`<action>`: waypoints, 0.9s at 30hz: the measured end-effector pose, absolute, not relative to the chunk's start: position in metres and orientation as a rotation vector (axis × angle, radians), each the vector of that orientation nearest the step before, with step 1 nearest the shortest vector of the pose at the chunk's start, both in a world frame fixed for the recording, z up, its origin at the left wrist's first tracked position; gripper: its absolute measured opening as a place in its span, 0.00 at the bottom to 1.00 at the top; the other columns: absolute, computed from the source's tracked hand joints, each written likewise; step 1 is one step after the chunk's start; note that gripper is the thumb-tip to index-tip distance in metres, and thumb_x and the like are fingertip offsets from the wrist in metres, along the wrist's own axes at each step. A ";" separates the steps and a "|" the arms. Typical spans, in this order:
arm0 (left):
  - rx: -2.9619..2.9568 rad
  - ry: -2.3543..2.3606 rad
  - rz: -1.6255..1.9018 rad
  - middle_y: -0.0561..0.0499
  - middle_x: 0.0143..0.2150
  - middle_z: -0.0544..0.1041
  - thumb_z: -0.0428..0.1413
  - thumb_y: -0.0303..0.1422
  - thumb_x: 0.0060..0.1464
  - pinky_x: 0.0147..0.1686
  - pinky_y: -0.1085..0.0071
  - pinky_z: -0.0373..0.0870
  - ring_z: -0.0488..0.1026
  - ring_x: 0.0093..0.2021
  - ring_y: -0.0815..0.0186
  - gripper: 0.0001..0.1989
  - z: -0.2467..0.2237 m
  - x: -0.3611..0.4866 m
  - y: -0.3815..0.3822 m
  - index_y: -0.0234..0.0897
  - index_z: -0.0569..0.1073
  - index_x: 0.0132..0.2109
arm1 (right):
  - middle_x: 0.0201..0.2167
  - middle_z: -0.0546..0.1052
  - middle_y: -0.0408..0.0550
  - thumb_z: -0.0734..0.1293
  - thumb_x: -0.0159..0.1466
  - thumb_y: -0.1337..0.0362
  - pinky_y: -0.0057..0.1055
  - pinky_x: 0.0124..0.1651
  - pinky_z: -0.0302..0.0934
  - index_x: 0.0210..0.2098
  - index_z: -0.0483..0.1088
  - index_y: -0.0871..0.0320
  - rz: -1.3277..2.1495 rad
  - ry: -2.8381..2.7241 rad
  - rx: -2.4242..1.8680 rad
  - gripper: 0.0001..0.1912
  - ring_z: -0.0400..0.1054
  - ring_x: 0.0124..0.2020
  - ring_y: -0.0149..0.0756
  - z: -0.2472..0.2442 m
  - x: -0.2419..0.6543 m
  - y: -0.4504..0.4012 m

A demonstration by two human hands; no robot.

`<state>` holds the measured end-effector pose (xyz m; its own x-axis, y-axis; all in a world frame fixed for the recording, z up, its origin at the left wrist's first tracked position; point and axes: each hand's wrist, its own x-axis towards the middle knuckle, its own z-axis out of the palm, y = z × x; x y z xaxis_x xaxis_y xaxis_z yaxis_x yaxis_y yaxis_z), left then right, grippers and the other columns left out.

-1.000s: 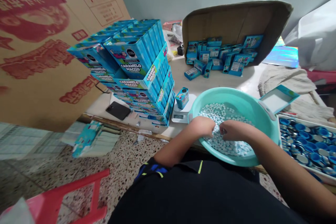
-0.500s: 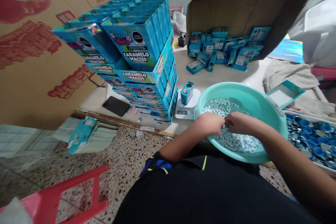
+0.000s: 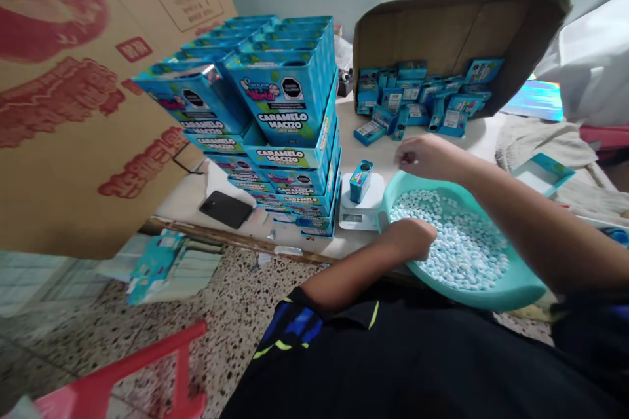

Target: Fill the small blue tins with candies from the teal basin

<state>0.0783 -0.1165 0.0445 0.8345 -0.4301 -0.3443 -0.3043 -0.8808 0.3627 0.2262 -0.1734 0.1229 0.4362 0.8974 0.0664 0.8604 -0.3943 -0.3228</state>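
Observation:
My left hand (image 3: 415, 237) is closed just above the pale blue and white candies (image 3: 466, 255) in the turquoise basin (image 3: 523, 294). Anything inside that fist is hidden. My right hand (image 3: 430, 154) is raised over the basin's far rim, its fingers pinched together; what they hold, if anything, is too small to make out. To its left, a small blue candy box (image 3: 360, 184) stands upright on a white digital scale (image 3: 350, 218). Neither hand touches the box or the scale.
Stacked blue cartons (image 3: 282, 105) rise at the left, with a black phone (image 3: 226, 209) beside them. Behind, a cardboard box (image 3: 442, 33) lies on its side with several small blue boxes. A blue tray (image 3: 545, 173) sits right of the basin; a red stool (image 3: 147, 360) is lower left.
My right hand has left the candies and my left hand, moving up toward the basin's far edge. My left hand stays low in the basin. The view has shifted slightly.

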 end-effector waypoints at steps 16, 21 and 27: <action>2.629 -0.705 -0.731 0.41 0.48 0.80 0.58 0.26 0.54 0.45 0.62 0.76 0.78 0.50 0.53 0.08 0.041 0.086 -0.118 0.33 0.77 0.42 | 0.44 0.81 0.51 0.63 0.65 0.70 0.32 0.47 0.67 0.54 0.74 0.60 0.125 -1.601 -2.163 0.18 0.76 0.44 0.39 0.109 0.232 -0.123; 2.648 -0.655 -0.814 0.42 0.47 0.80 0.58 0.25 0.53 0.44 0.63 0.76 0.79 0.48 0.55 0.11 0.046 0.087 -0.117 0.34 0.77 0.44 | 0.59 0.75 0.55 0.62 0.66 0.73 0.37 0.54 0.66 0.63 0.68 0.59 0.095 -1.739 -2.216 0.26 0.73 0.53 0.43 0.105 0.224 -0.119; 2.654 -0.671 -0.802 0.40 0.53 0.78 0.55 0.27 0.57 0.49 0.61 0.75 0.76 0.53 0.54 0.12 0.046 0.086 -0.116 0.33 0.77 0.48 | 0.61 0.73 0.58 0.59 0.66 0.73 0.45 0.57 0.66 0.60 0.71 0.59 0.134 -1.591 -2.490 0.25 0.72 0.55 0.51 0.106 0.222 -0.182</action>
<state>0.0859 -0.1157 0.0458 0.7368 -0.5088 -0.4452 -0.3486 -0.8501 0.3946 0.2224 -0.1817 0.1064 0.4220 0.9063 0.0230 0.8898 -0.4092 -0.2022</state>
